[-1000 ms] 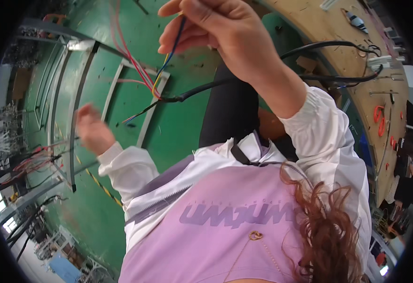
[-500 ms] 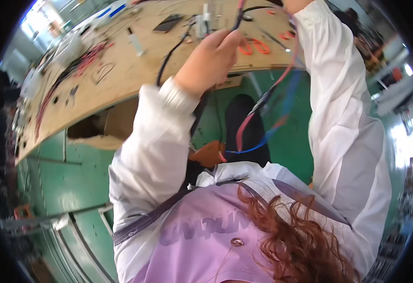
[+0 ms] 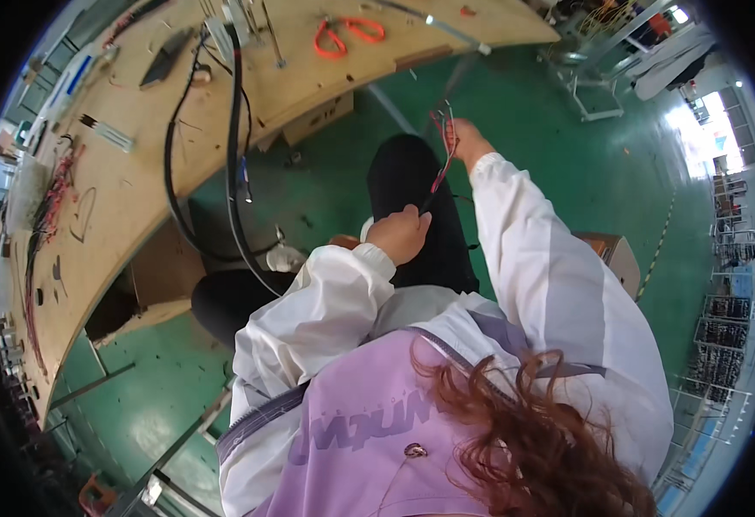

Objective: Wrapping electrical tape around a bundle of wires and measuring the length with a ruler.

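A bundle of red and black wires (image 3: 440, 177) runs between my two hands, above my dark-trousered leg. My left hand (image 3: 400, 235) is closed round its lower, darker part, close to my lap. Farther out and to the right, my right hand (image 3: 469, 141) pinches the upper wires, whose ends stick up past the fingers. Two thick black cables (image 3: 236, 155) droop over the table edge to the left of my hands and bend back toward my lap. Thin coloured wire ends hang beside them.
The curved wooden table (image 3: 127, 211) fills the left and far side. On it lie orange-handled scissors (image 3: 347, 36), a dark flat object (image 3: 166, 59), a small clear bottle (image 3: 107, 132) and tangled red and black wires (image 3: 50, 194). Cardboard boxes (image 3: 166, 267) stand below. Metal racks line the right.
My view has turned to the right. Both hands have come down from above the table to over my lap, with the wires stretched between them. The blue loop is no longer visible.
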Motion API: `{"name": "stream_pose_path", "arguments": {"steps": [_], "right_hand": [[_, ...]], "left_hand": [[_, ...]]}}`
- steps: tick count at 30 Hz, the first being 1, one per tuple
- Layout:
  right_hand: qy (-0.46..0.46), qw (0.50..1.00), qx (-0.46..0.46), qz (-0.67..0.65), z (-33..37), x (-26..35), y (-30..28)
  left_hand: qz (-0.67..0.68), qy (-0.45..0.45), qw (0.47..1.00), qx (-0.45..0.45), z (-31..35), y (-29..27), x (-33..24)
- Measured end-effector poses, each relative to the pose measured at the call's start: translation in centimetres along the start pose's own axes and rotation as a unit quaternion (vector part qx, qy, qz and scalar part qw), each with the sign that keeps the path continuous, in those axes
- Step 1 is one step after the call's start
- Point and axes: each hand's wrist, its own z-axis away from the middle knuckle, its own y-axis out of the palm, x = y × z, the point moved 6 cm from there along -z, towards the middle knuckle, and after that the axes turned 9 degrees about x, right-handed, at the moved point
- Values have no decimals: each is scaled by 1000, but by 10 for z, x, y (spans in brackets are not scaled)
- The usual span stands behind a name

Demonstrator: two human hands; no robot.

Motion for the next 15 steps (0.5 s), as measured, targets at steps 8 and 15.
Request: {"name": "stream_pose_path", "arguments": {"steps": [8, 15], "right_hand": [[-311, 858, -9, 409, -9, -7, -36], [-23, 994, -68, 78, -23, -47, 2]], "left_hand": [[-84, -26, 996, -31, -4, -3, -8], [-86, -74, 991, -76, 18, -9, 18]]}}
